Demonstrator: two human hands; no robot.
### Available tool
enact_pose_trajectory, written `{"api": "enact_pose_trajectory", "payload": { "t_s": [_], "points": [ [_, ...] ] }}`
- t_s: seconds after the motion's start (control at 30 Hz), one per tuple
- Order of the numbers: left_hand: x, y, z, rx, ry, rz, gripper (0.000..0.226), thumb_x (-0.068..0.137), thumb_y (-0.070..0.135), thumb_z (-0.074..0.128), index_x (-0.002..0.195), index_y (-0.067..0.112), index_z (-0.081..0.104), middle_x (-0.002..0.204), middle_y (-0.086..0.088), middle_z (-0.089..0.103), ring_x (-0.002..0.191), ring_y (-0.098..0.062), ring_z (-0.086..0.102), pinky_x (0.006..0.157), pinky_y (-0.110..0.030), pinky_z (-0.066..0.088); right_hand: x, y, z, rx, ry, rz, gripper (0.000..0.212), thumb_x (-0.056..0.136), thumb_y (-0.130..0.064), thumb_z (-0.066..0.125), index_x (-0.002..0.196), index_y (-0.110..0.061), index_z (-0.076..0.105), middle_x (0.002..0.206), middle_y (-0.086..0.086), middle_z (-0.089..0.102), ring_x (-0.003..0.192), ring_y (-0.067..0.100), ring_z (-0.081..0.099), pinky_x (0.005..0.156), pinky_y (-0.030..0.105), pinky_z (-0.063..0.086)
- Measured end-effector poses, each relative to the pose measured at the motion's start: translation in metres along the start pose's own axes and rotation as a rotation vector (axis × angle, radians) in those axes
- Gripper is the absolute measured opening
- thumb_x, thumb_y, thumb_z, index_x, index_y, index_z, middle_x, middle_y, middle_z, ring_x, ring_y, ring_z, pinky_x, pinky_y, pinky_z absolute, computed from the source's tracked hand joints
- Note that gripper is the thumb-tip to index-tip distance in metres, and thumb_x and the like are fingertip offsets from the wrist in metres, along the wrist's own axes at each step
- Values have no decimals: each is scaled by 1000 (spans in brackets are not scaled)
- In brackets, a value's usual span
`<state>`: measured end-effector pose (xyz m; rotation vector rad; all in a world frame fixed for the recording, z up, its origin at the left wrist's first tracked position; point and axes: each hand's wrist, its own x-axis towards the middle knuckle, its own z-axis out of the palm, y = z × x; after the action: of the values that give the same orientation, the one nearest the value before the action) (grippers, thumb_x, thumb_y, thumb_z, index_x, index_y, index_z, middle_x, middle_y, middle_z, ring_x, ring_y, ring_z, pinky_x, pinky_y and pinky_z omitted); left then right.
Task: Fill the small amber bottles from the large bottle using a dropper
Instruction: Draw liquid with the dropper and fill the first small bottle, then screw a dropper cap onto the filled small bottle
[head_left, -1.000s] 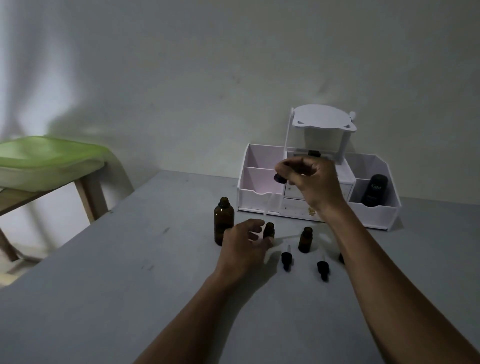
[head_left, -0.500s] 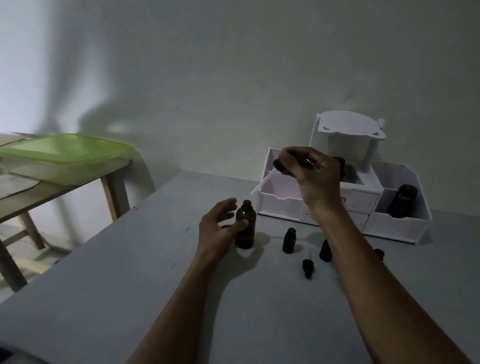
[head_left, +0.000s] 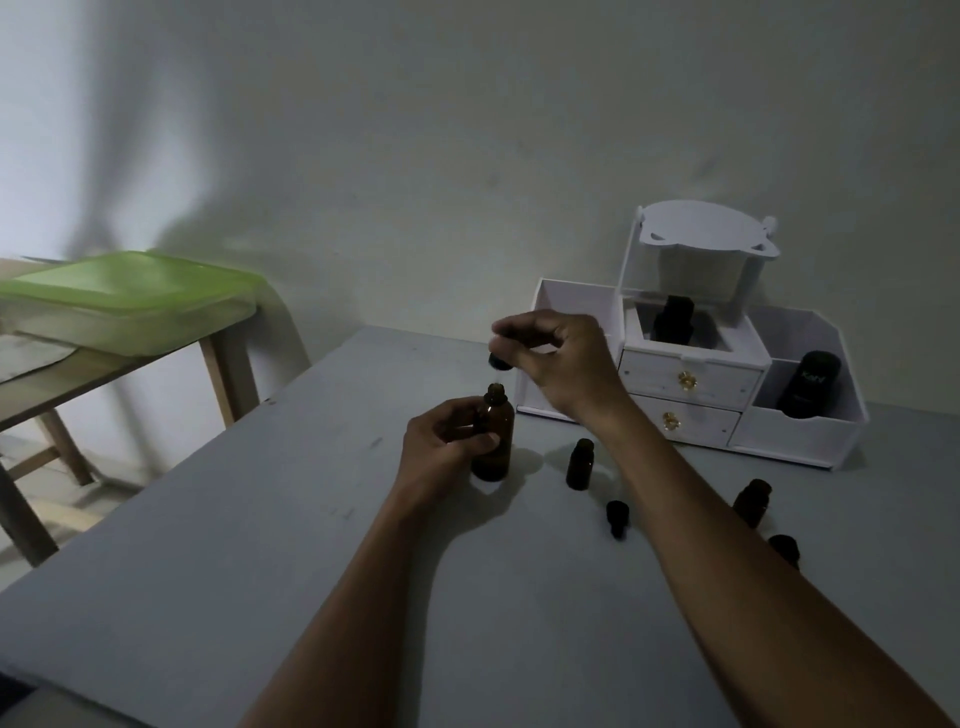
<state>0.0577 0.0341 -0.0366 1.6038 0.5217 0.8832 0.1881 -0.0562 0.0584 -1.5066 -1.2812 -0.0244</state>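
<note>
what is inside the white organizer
A dark bottle stands in its top middle box, a labelled black bottle in the right bin. The drawers are shut, and the right hand covers part of the left bin.

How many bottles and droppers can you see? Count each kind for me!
Big amber bottle: 1
Small amber bottles: 2
Black bottles in the white organiser: 2
Black droppers: 3
Total: 8

Open large bottle (head_left: 500, 462) stands upright, dropper (head_left: 500, 362) directly over its mouth, small amber bottles (head_left: 581, 464) nearby.
</note>
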Motion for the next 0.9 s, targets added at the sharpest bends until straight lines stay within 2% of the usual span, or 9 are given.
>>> {"api": "enact_pose_trajectory", "payload": {
  "t_s": [0.13, 0.2, 0.27, 0.33, 0.4, 0.53, 0.7, 0.77, 0.9],
  "points": [
    [-1, 0, 0, 16, 2, 21, 40, 80, -1, 72, 110, 25, 66, 100, 10, 71, 85, 8, 68, 66, -8, 50, -11, 13, 12, -127, -78, 68, 24, 84, -19, 78, 106, -12, 75, 102, 2, 76, 84, 1, 68, 76, 4, 51],
    [1, -2, 0, 43, -6, 24, 40, 80, 2, 73, 111, 27, 65, 100, 12, 70, 89, 3, 68, 66, -7, 50, -17, 16, 13, -136, -69, 85, 30, 84, -21, 78, 112, -14, 73, 105, 1, 75, 88, 4, 68, 82, 12, 55],
    [0, -2, 0, 77, 9, 50, 43, 78, 13, 75, 118, 25, 65, 103, 11, 69, 98, -3, 66, 72, -12, 53, -22, 17, 9, -142, -61, 83, 42, 82, -27, 79, 122, -17, 68, 105, -2, 73, 88, 5, 69, 78, 12, 55],
    [-3, -2, 3, 149, 111, 149, 55, 72, 32, 73, 126, 24, 62, 109, 8, 69, 102, -5, 65, 79, -20, 54, -29, 15, 1, -139, -45, 71, 48, 82, -32, 79, 127, -21, 65, 106, -5, 71, 87, 4, 69, 75, 12, 55],
    [-9, 4, 7, 214, 272, 291, 51, 73, 39, 69, 121, 21, 64, 104, 6, 68, 96, -6, 65, 73, -23, 54, -38, 14, -12, -169, -37, 40, 41, 83, -28, 78, 122, -20, 68, 108, -5, 71, 87, 3, 68, 77, 19, 58],
    [-21, 23, 24, 304, 418, 562, 18, 77, 14, 71, 95, 11, 69, 76, 2, 66, 68, -10, 62, 60, -27, 52, -68, 19, -46, -270, -75, 63, 28, 83, -7, 73, 109, -15, 74, 107, -2, 72, 93, 8, 67, 81, 23, 56],
    [-37, 27, 60, 267, 273, 549, 10, 81, 7, 71, 89, 13, 71, 60, 7, 61, 54, -8, 59, 58, -17, 46, -100, 25, -65, -438, -291, 283, 41, 75, 5, 69, 105, -23, 73, 114, -4, 63, 104, 12, 58, 82, 26, 50],
    [-38, 20, 72, 271, 168, 464, 19, 81, 7, 72, 99, 14, 71, 70, 7, 65, 64, -6, 63, 61, -12, 47, -111, 25, -67, -511, -347, 296, 44, 72, 4, 74, 106, -25, 73, 121, -3, 62, 110, 16, 58, 89, 33, 52],
    [-35, 7, 84, 344, 13, 230, 55, 82, 8, 73, 134, 17, 57, 121, 2, 60, 99, -5, 58, 79, -14, 50, -113, 32, -62, -677, -442, 373, 42, 77, -6, 77, 112, -28, 71, 133, -3, 58, 112, 19, 59, 94, 28, 49]
  ]
}}
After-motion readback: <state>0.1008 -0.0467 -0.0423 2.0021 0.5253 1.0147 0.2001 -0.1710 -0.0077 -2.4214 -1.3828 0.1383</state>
